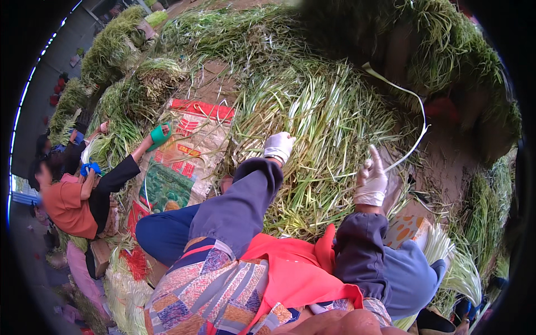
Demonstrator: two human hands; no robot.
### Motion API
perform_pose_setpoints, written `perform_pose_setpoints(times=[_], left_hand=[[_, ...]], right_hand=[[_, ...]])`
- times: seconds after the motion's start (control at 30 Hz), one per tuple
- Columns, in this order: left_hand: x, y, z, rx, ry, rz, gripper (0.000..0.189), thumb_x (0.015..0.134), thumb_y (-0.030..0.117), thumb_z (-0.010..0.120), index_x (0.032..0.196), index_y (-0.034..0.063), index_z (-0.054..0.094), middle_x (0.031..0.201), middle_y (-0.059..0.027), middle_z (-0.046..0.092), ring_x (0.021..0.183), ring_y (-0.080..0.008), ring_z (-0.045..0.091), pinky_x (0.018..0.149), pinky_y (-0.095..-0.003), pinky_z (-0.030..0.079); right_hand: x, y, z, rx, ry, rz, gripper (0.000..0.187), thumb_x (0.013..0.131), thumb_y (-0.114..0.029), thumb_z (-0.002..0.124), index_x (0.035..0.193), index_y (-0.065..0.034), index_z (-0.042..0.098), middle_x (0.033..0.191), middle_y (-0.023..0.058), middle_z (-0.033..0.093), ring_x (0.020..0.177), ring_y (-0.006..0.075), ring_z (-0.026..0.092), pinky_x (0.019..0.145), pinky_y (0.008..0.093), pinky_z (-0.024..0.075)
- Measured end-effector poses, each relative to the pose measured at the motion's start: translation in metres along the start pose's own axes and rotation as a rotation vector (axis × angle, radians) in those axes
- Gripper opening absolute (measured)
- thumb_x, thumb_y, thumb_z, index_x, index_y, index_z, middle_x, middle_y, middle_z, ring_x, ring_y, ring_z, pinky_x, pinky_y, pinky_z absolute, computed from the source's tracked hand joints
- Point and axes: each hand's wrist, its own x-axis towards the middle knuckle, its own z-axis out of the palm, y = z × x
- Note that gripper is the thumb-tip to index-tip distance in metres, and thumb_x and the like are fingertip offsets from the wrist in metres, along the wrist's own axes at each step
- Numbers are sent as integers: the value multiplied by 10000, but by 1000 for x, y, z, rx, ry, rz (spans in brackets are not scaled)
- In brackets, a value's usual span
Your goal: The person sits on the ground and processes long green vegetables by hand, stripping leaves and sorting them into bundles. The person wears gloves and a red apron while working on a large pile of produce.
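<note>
My left hand [278,147], in a white glove, rests with curled fingers over a thick layer of long green and pale leaf stalks [310,121]. Whether a stalk is inside its fingers is hidden. My right hand [372,178], gloved too, is raised on the right with one finger stretched out and the others bent. One long pale leaf strip [422,121] arcs out beyond it. The strip's lower end meets the side of that hand; I cannot tell if it is gripped. Loose leaves cover the ground between both hands.
A printed woven sack [188,150] lies at the left. Beyond it a person [75,205] in an orange top holds a bundle of stalks. Leaf heaps [452,54] rise at the upper right. A pale stalk bundle [458,268] and a spotted box [406,230] are by my right knee.
</note>
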Motion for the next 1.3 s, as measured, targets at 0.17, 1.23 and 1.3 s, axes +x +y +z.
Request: perform_pose_setpoints(times=[0.17, 1.23, 1.3], left_hand=[[15, 1, 21, 5, -318, -48, 356, 715, 387, 666, 867, 65, 649, 836, -152, 642, 776, -294, 614, 729, -371, 477], [-104, 21, 3, -825, -467, -96, 291, 761, 312, 678, 830, 30, 653, 659, 2, 603, 580, -53, 498, 549, -226, 406], [-115, 22, -9, -531, -395, 89, 295, 757, 318, 675, 847, 38, 651, 674, -32, 620, 589, -73, 534, 561, -237, 428]], right_hand=[[13, 36, -16, 276, 11, 235, 341, 897, -195, 478, 1185, -12, 485, 652, -8, 531, 415, 76, 407, 307, 189, 285], [12, 96, -71, -666, 354, 362, 177, 828, -68, 527, 994, -61, 587, 520, -82, 380, 380, 34, 299, 347, 189, 218], [15, 87, -66, -596, 480, 146, 256, 844, -63, 506, 1091, -50, 573, 529, -83, 391, 392, 30, 299, 356, 183, 236]])
